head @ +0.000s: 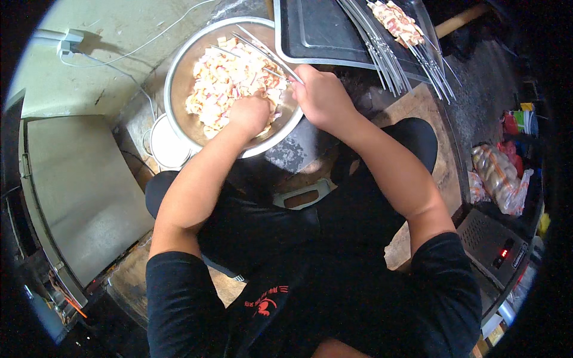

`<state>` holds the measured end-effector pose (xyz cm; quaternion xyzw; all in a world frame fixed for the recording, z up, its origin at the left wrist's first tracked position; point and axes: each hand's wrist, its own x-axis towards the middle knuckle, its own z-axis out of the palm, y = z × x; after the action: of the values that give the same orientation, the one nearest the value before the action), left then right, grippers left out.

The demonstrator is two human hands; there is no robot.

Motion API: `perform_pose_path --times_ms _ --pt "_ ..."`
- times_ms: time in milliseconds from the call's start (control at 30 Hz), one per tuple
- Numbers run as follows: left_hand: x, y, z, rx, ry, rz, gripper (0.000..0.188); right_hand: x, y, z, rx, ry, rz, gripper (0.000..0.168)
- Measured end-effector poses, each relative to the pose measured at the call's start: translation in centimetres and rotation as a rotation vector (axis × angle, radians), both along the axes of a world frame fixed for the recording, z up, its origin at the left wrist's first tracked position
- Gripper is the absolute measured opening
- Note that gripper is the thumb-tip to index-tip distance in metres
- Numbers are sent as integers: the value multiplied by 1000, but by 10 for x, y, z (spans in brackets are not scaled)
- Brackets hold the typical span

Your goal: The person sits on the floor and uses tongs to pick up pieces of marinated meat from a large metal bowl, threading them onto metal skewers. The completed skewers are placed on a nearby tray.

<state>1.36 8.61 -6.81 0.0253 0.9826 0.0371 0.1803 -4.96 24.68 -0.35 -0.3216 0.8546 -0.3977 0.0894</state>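
A large stainless steel bowl (177, 76) stands in front of me, holding a heap of cut raw meat pieces (219, 76), perhaps chicken, with reddish bits that look like onion. My left hand (251, 114) is down in the heap, and the meat and the back of the hand hide its fingertips. At the bowl's right rim, my right hand (323, 94) grips a metal skewer (264, 50) that slants up and left over the meat. More thin metal skewers lie in the bowl, partly covered by meat.
A dark metal tray (327, 27) beyond the bowl carries bare metal skewers (380, 53) and meat-threaded skewers (398, 24). A white container (169, 142) stands left of the bowl, near a metal cabinet (85, 188). Plastic bags (499, 174) and a device with a red display (492, 246) are at right.
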Motion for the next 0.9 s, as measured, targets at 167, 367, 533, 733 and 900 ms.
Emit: perform_pose_path --times_ms 167,367,533,733,900 --pt "-1 -9 -12 278 31 212 17 -1 0 -3 8 -2 17 13" --pt "-14 -55 13 1396 52 1008 7 0 2 -1 -30 -86 -3 14" --pt "-11 -77 41 1797 184 1090 11 2 10 3 -105 -183 -17 17" --pt "-9 -85 58 1846 313 1117 15 8 15 9 -101 -324 4 17" --pt "-8 -91 53 1906 418 1087 17 8 14 15 -43 -382 21 18"
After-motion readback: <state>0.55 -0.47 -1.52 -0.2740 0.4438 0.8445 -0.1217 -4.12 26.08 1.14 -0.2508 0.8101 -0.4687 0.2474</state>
